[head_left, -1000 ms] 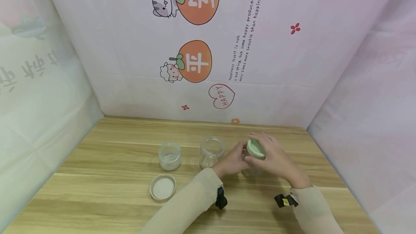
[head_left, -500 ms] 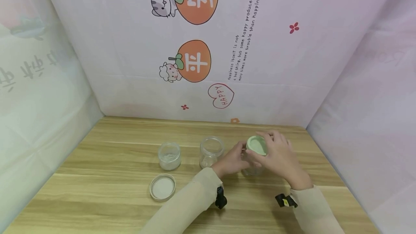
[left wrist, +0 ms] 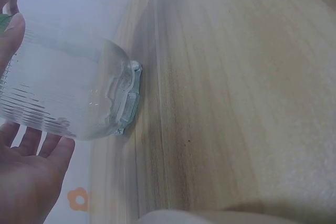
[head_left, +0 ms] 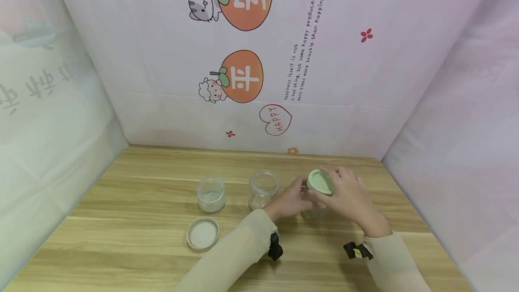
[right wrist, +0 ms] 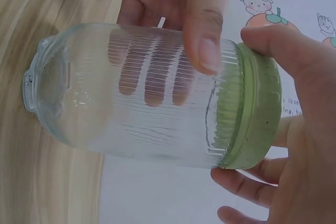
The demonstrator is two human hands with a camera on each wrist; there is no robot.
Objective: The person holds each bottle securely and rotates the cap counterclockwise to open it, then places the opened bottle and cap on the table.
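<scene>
A clear ribbed glass jar (right wrist: 152, 129) stands on the table at the right, with a light green lid (head_left: 320, 182) on its mouth. Around the jar's side my left hand (head_left: 289, 200) is wrapped, fingers behind the glass and thumb in front, as the right wrist view shows. My right hand (head_left: 348, 197) grips the lid's rim between thumb and fingers. In the left wrist view the jar's thick base (left wrist: 128, 100) touches the wood.
A wide open glass jar (head_left: 263, 188) stands left of my left hand. Farther left is a small glass jar (head_left: 211, 195), with a round pale lid (head_left: 203, 234) lying in front of it. White printed cloth (head_left: 170, 120) closes the back and sides.
My right hand has turned on the green lid and shifted slightly right, so more of the lid's top shows. My left hand stays on the jar.
</scene>
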